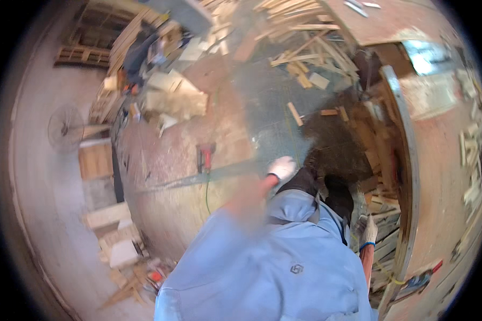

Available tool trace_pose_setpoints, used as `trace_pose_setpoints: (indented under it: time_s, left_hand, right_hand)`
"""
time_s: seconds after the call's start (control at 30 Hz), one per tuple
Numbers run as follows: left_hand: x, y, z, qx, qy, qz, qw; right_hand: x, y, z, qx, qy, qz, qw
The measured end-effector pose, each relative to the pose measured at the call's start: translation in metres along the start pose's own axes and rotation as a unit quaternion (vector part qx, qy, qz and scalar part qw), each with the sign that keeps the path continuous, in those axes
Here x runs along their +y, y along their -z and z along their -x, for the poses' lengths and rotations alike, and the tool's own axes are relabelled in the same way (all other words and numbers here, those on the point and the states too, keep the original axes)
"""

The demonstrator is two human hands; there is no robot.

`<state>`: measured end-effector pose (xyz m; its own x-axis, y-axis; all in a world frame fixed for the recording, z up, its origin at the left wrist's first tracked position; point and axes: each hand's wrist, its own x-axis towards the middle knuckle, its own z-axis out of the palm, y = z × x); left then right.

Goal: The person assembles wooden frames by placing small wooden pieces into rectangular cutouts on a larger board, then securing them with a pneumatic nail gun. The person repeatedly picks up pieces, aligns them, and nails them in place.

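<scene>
My left hand [282,167], in a white glove, hangs in front of my body near the corner of the left worktable [193,198]. It looks rounded, but blur hides how its fingers lie. A red nail gun [205,157] with a green hose lies on that table, left of the hand and apart from it. Low at my right side is my right hand [370,230], also white-gloved, with a blue band at the wrist. It is beside the edge of the right workbench [404,144], above scrap wood. Its fingers are too smeared to read. No held object is visible in either hand.
Wooden boards [177,96] and offcuts lie on the far part of the left table. Loose wood strips [316,56] are heaped ahead, with a short strip [295,114] on the dark floor. A standing fan [65,128] is at far left. A red-handled tool [420,281] rests on the right bench.
</scene>
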<state>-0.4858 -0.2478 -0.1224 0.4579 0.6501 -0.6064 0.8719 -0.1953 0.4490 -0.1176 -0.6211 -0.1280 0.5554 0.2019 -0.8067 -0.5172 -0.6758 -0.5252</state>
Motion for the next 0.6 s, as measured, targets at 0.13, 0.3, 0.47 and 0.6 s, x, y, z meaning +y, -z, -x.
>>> trace_pose_setpoints:
  time_s: [0.13, 0.3, 0.47, 0.6]
  left_hand:
    - [0.199, 0.016, -0.018, -0.074, -0.156, 0.043, 0.984]
    - [0.355, 0.002, -0.032, -0.058, -0.450, -0.018, 0.891]
    - [0.514, -0.056, 0.022, -0.160, -0.518, -0.029, 0.840]
    - [0.593, -0.182, 0.084, -0.210, -0.598, -0.147, 0.759]
  right_hand:
    - [0.060, 0.040, 0.077, 0.138, -0.052, -0.160, 0.976]
    - [0.136, 0.013, 0.093, 0.163, -0.157, -0.272, 0.935]
    - [0.174, -0.021, 0.087, 0.198, -0.171, -0.421, 0.868]
    - [0.308, -0.067, 0.044, 0.246, -0.169, -0.366, 0.882]
